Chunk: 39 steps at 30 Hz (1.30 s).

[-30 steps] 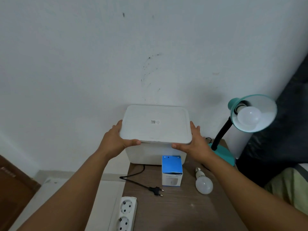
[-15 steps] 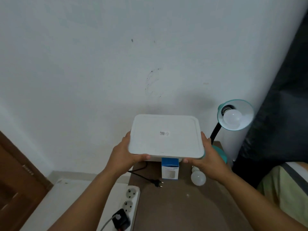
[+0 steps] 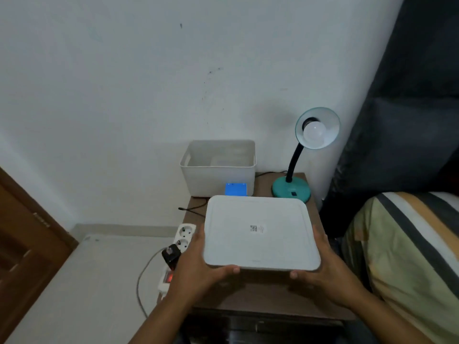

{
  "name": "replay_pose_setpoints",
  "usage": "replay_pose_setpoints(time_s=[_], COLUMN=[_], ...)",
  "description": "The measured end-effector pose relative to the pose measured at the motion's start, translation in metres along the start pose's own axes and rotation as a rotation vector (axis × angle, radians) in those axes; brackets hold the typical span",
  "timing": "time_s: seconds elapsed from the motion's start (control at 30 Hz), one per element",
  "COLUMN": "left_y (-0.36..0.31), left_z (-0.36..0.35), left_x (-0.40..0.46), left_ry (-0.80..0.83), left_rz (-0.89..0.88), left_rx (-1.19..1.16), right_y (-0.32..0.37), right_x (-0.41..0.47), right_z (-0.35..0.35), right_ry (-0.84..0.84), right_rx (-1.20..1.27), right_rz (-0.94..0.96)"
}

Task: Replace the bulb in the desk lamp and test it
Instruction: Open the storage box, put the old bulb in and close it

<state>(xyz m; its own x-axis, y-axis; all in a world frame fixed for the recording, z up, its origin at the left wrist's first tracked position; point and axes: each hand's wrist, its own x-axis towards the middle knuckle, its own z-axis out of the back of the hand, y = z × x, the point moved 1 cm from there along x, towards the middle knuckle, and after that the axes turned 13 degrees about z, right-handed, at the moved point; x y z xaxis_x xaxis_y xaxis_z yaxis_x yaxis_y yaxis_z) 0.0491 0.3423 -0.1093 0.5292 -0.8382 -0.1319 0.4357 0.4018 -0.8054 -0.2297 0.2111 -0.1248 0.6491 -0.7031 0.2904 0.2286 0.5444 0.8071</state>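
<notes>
Gripping a white lid above the brown table, both hands' fingers curl beside a white wall.

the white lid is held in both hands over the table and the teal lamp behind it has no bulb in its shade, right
Not quite. The head view shows a white bulb seated in the teal lamp's shade. The rest holds: the left hand and right hand grip the white lid by its sides over the table.
</notes>
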Motion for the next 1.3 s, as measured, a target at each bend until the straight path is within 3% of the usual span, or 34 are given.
replay_pose_setpoints(time_s=[0.33, 0.57, 1.0, 1.3], left_y=[0.052, 0.055, 0.057, 0.038], left_z=[-0.037, -0.045, -0.059, -0.050], left_x=[-0.033, -0.036, -0.033, -0.023], left_ry=[0.082, 0.076, 0.092, 0.185], left_rz=[0.246, 0.253, 0.292, 0.367], left_rx=[0.164, 0.202, 0.507, 0.484], right_y=[-0.035, -0.039, -0.049, -0.043], right_x=[-0.052, -0.055, -0.062, -0.047], right_z=[-0.027, -0.033, -0.050, -0.034], right_ry=[0.142, 0.187, 0.234, 0.256], right_rx=[-0.016, -0.138, -0.361, -0.301], right_rz=[-0.191, -0.252, -0.401, -0.444])
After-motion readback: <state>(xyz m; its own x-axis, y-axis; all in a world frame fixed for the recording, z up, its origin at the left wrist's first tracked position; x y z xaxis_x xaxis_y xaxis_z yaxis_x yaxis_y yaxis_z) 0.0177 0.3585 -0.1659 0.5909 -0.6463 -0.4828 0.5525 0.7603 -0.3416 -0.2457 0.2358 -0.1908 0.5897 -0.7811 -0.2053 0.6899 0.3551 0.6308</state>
